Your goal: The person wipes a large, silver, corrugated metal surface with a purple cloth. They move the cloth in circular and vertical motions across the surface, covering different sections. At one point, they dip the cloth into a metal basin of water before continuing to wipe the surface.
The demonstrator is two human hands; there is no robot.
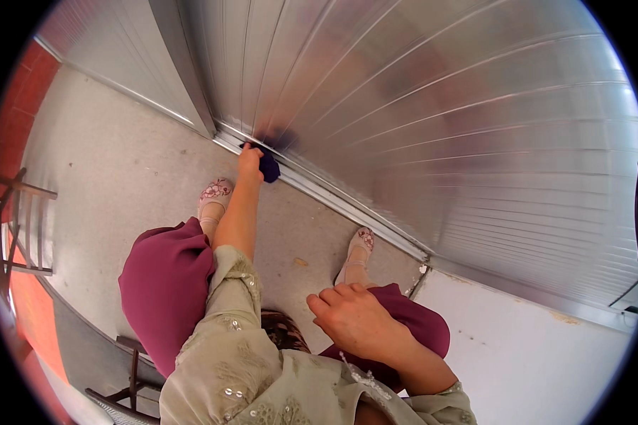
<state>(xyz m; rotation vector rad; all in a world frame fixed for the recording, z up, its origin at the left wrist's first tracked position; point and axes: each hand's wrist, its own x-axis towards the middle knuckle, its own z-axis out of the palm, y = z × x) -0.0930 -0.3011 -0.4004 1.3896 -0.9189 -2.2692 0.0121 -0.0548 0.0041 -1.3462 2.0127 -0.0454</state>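
Note:
My left hand [250,163] reaches down to the bottom of a ribbed grey metal panel [376,120]. Its fingers are closed on a dark blue cloth [269,167], which lies against the silvery floor track [326,197] under the panel. Part of the cloth is hidden by the hand. Near my right knee, my right hand [358,319] hangs with its fingers curled in, and no object shows in it. The fingertips are partly tucked out of sight.
An upright metal post [184,71] meets the track beside another panel [131,53]. My feet in flowered shoes [216,190] stand on grey concrete. A white slab [517,340] lies at the right. Dark chair legs [32,219] stand at the left, near a red tiled wall [32,92].

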